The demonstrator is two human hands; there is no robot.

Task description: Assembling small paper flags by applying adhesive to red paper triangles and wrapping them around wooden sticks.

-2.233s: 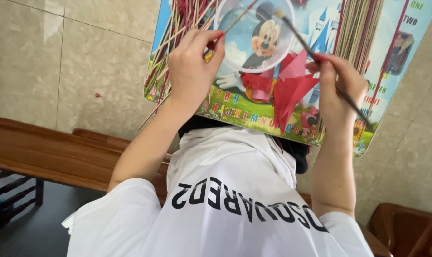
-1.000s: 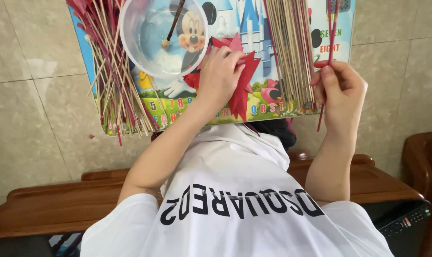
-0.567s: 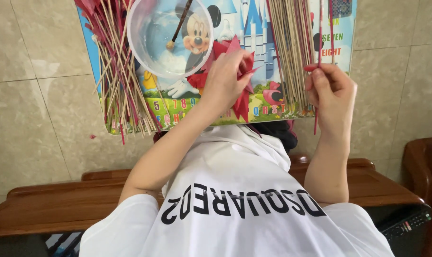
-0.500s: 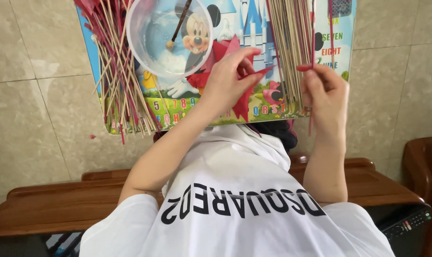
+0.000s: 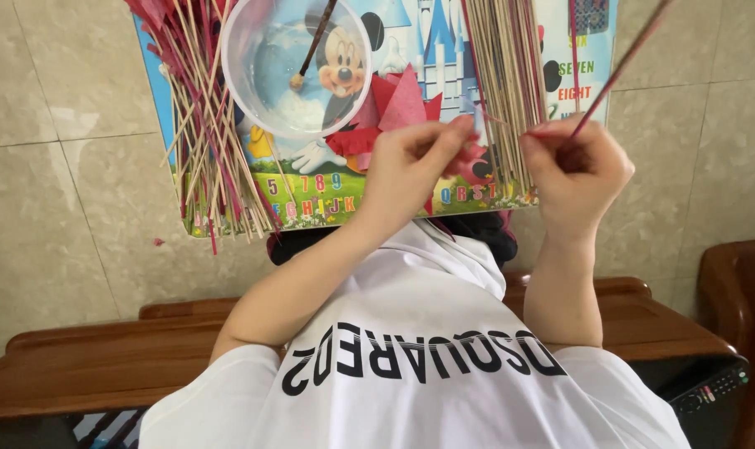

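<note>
Left edge of the colourful cartoon play mat (image 5: 228, 212): heap of red-tipped bamboo sticks (image 5: 203, 141); then a clear plastic bowl (image 5: 296, 66). Mid-mat, the left hand (image 5: 410, 166) pinches a red paper triangle (image 5: 402, 104), judged flimsy, best gripped at its edge. The right hand (image 5: 573, 166) is clenched on a thin red stick (image 5: 618, 66), light, stiff.

Thin red-tipped stick (image 5: 618, 66) slanting up from right-hand fingers (image 5: 560, 137), red paper pieces (image 5: 398, 108) bunched by left fingers (image 5: 444, 137)
</note>
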